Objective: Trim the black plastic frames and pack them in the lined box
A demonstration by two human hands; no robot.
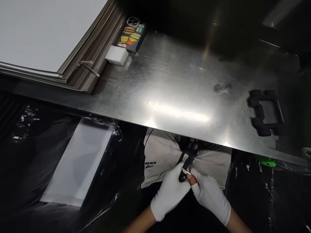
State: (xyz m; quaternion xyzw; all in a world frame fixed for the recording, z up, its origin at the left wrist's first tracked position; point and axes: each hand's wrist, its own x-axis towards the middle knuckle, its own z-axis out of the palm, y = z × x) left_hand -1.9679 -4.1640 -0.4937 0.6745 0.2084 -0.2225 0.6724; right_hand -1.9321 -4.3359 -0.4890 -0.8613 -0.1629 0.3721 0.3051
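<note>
Both my hands wear white gloves and meet low in front of my lap, below the table edge. My left hand is closed around a narrow black piece, which points up toward the table; its full shape is hidden by my fingers. Close against it, my right hand pinches a small, thin, shiny blade whose tip touches or nearly touches the black piece. The bare right thumb sticks out of its glove. On the table at the right lies a black foam frame with notched edges and a rectangular opening.
A metal table spans the view. At its left stands a stack of white-topped sheets, with a white foam block and a phone beside it. Black plastic holds a white strip at lower left; a green object lies right.
</note>
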